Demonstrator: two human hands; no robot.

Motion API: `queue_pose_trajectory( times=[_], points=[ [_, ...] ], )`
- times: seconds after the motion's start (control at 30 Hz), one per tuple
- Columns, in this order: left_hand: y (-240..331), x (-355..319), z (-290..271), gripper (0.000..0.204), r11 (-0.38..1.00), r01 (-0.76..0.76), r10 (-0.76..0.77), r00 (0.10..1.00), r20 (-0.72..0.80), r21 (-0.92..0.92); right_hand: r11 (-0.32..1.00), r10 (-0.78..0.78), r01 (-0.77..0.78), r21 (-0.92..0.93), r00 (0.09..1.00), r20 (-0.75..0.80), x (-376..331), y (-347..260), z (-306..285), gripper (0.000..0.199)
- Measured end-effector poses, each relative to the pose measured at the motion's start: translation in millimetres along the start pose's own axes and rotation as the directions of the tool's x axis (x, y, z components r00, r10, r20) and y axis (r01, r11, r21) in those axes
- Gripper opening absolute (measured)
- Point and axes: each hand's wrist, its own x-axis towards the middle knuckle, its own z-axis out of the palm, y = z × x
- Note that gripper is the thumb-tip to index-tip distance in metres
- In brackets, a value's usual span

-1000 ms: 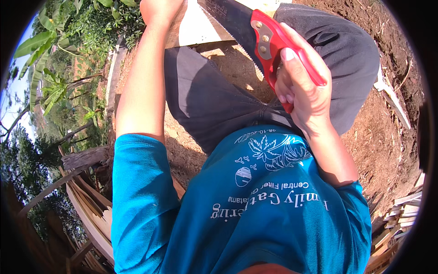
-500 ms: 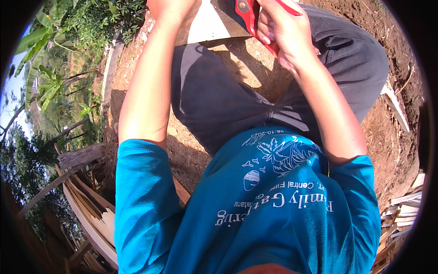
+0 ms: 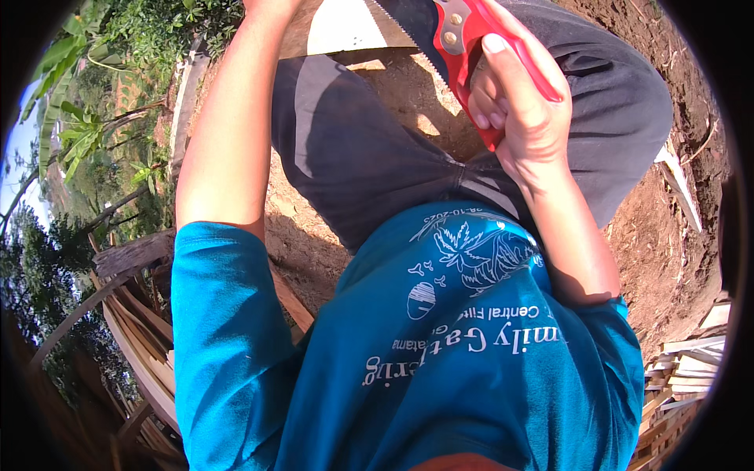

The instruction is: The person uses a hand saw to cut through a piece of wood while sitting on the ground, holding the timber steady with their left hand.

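My right hand (image 3: 518,102) is wrapped round the red handle of a hand saw (image 3: 463,35), its thumb lying along the grip. The dark toothed blade runs up and left past the top edge, so its far end is out of sight. Beside the blade, a pale wooden board (image 3: 345,27) lies across in front of my legs, partly sunlit. At the upper edge my left hand (image 3: 271,5) is almost wholly cut off, near the left part of the board. Its fingers do not show.
My legs in dark trousers (image 3: 338,149) are spread on either side of bare earth (image 3: 306,259). Wooden strips (image 3: 141,345) stand at lower left, and a stack of cut slats (image 3: 691,369) lies at lower right. A wood offcut (image 3: 679,184) rests by my right knee. Plants grow at upper left.
My right hand has drawn the saw back toward my body and a little to the right, showing more of the handle and blade. My left arm appears slightly farther left, as the whole view has shifted.
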Motion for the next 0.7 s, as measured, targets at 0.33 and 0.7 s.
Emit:
queue_pose_trajectory(
  times=[0.33, 0.7],
  points=[
    [14.1, -2.5, 5.2, 0.03, 1.0, -0.003, 0.002, 0.999, -0.038, -0.029, 1.0, 0.014, -0.013, 0.02, 0.999, -0.037, 25.8, 16.7, -4.6, 0.041],
    [9.0, 8.6, 10.0, 0.031, 0.999, -0.033, 0.032, 0.999, -0.024, -0.01, 0.961, -0.06, 0.073, 0.266, 0.997, -0.055, 84.7, 46.2, 33.7, 0.024]
  ],
)
